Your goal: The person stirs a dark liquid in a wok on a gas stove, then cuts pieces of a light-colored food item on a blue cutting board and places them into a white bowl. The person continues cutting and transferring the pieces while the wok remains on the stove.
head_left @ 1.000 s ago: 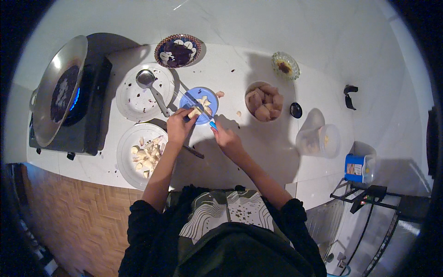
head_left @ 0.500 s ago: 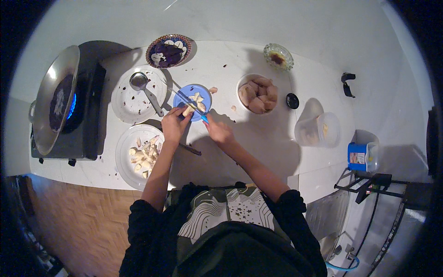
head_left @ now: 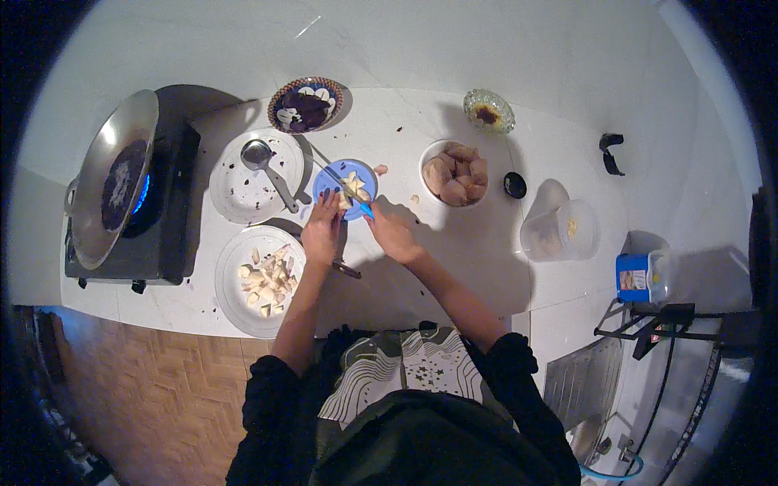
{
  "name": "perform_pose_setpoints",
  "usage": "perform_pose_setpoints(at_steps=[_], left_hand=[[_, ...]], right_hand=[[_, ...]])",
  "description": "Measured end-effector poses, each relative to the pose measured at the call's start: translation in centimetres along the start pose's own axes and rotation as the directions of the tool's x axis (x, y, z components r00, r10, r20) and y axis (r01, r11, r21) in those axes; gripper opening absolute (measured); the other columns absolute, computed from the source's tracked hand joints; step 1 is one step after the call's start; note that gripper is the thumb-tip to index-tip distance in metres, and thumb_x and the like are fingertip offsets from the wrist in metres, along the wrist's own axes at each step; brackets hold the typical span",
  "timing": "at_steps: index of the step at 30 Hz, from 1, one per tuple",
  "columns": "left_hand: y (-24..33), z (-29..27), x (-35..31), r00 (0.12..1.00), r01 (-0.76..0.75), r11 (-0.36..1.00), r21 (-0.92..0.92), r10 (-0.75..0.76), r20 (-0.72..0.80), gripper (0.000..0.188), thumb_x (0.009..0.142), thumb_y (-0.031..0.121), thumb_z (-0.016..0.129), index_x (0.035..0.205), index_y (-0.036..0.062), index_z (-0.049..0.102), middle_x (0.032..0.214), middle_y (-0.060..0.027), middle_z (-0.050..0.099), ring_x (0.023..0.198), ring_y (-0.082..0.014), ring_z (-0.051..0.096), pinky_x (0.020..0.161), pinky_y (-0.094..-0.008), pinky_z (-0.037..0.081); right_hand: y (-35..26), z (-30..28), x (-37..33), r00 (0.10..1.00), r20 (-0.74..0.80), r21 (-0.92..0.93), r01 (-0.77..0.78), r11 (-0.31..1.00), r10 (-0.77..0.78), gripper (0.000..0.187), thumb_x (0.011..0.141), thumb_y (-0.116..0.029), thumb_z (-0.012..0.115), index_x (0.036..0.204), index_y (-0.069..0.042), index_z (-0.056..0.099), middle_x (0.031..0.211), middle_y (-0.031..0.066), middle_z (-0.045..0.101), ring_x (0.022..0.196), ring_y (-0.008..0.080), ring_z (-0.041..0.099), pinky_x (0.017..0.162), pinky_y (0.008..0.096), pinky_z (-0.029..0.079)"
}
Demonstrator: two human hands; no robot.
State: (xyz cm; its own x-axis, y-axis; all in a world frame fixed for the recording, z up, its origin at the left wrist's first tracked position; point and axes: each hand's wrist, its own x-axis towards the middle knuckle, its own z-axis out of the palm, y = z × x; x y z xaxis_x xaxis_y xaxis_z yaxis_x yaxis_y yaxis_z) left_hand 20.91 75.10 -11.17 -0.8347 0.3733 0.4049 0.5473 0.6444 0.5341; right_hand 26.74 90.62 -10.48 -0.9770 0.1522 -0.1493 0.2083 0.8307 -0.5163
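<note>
My right hand (head_left: 395, 235) grips a knife (head_left: 367, 211) by its blue handle, the blade slanting up and left across a small blue plate (head_left: 327, 176). On that plate lie several pale cut pieces (head_left: 353, 183), perhaps a root or garlic; their kind is unclear. My left hand (head_left: 324, 225) is closed at the plate's near edge, its fingertips pinching a pale piece (head_left: 344, 201) beside the blade. Below my left hand sits a white plate (head_left: 231, 296) of similar cut pieces (head_left: 269, 282). A dark-handled utensil (head_left: 347, 270) is partly hidden by my left wrist.
At left, a wok (head_left: 101, 235) sits over a blue flame on a black stove (head_left: 174, 243). A ladle (head_left: 275, 180) rests on a scrap-strewn white plate (head_left: 227, 202). Behind are a patterned bowl (head_left: 338, 97) and a glass dish (head_left: 504, 113); rightward, a bowl (head_left: 423, 170) of raw meat pieces and plastic tubs (head_left: 587, 235).
The whole view has shifted slightly, so everything appears a little further right. Both hands stay over the blue plate, with the knife still in my right hand.
</note>
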Motion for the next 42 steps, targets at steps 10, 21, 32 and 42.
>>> perform_pose_setpoints(at_steps=[10,21,32,42], left_hand=[[0.1,0.2,-0.6,0.997,-0.004,0.99,0.138,-0.006,0.072,0.045,0.082,0.007,0.049,0.127,0.0071,0.042,0.132,-0.0073,0.041,0.121,-0.027,0.04,0.099,-0.038,0.034],[1.1,0.2,-1.1,0.999,0.006,0.945,0.328,-0.023,0.048,0.05,0.083,0.015,0.049,0.131,0.0098,0.037,0.135,-0.0024,0.038,0.125,-0.0215,0.033,0.105,-0.0468,0.015],[1.1,-0.7,0.7,0.99,0.138,0.99,0.04,-0.14,0.034,0.049,0.075,0.029,0.064,0.117,0.0084,0.05,0.111,-0.0084,0.053,0.103,-0.0253,0.049,0.094,-0.0421,0.032],[1.1,-0.6,3.0,0.999,0.035,0.988,-0.148,-0.032,0.026,0.059,0.074,0.035,0.065,0.12,0.0019,0.046,0.115,-0.0186,0.049,0.104,-0.0334,0.049,0.09,-0.0435,0.036]], right_hand=[[1.2,-1.0,-3.4,0.998,0.045,0.47,-0.068,0.88,0.053,0.031,0.092,-0.033,0.039,0.102,-0.005,0.05,0.061,0.0097,0.049,0.054,0.0192,0.052,0.052,0.0336,0.039],[1.5,-1.5,-7.3,0.951,0.241,0.604,-0.302,0.737,0.192,0.028,0.092,-0.031,0.04,0.094,-0.006,0.051,0.058,0.0059,0.047,0.052,0.0169,0.048,0.049,0.0333,0.038],[2.6,-2.6,-9.1,0.945,0.238,0.698,-0.326,0.638,0.223,0.03,0.094,-0.036,0.034,0.1,-0.011,0.049,0.054,-0.0035,0.037,0.038,0.0055,0.031,0.035,0.0216,0.027],[2.2,-3.5,-9.8,0.938,0.229,0.746,-0.34,0.572,0.26,0.031,0.095,-0.037,0.031,0.1,-0.012,0.048,0.054,-0.0035,0.036,0.039,0.0049,0.03,0.036,0.021,0.027]])
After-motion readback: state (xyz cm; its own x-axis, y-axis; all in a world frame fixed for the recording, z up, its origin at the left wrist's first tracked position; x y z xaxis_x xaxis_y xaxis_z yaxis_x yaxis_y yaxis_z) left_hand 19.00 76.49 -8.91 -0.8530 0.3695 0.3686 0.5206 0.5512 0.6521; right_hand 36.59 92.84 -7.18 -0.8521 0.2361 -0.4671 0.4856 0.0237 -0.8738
